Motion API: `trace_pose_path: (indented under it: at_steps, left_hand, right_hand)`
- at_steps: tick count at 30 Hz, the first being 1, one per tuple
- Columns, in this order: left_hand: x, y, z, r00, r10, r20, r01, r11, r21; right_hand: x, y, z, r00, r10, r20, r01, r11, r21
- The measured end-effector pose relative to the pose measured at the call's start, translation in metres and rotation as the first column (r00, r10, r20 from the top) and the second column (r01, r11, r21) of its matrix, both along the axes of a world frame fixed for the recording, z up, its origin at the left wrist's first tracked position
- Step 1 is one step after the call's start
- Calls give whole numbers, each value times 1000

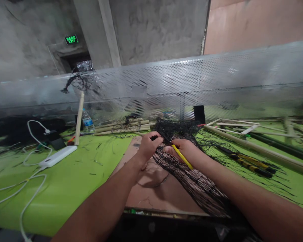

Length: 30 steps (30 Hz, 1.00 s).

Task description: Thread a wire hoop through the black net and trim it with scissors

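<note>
Black netting [189,181] runs from a bunched heap at the back of the board down toward my lap. My left hand [150,144] is closed, its thumb and fingers pinching a bit of the black netting near the middle of the view. Just to its right, my right hand [185,151] is wrapped round a yellow-handled tool [181,156]. The tool's dark head points at the netting between the hands; its exact kind is not clear. Beneath both hands lies a brown board [151,191].
Black-and-yellow pliers [252,163] lie on netting at the right, near bamboo poles [242,141]. More bamboo sticks [121,128] lie behind the board. A white power strip [59,157], cables and a water bottle [87,120] are at the left. A perforated metal screen [161,80] stands behind.
</note>
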State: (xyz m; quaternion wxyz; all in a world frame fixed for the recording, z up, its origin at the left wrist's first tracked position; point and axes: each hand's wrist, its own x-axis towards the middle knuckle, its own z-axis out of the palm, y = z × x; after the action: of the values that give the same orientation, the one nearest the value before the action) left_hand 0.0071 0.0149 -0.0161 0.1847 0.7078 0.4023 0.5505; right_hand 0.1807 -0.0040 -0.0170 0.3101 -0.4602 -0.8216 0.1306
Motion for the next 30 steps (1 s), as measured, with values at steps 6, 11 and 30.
trace_pose_path:
  at_steps: [6,11,30]
  left_hand:
    - [-2,4,-1,1000,19,20,-18,998,-55]
    - [-1,8,-3,998,2,63,2,998,-62]
    - [0,12,-8,957,-70,281,96,992,-83]
  right_hand:
    - [-1,-3,4,997,-4,-74,3,1000,-18]
    - [-1,-2,2,994,-23,-106,18,999,-47]
    - [2,-5,11,948,-8,-318,-72,968,-239]
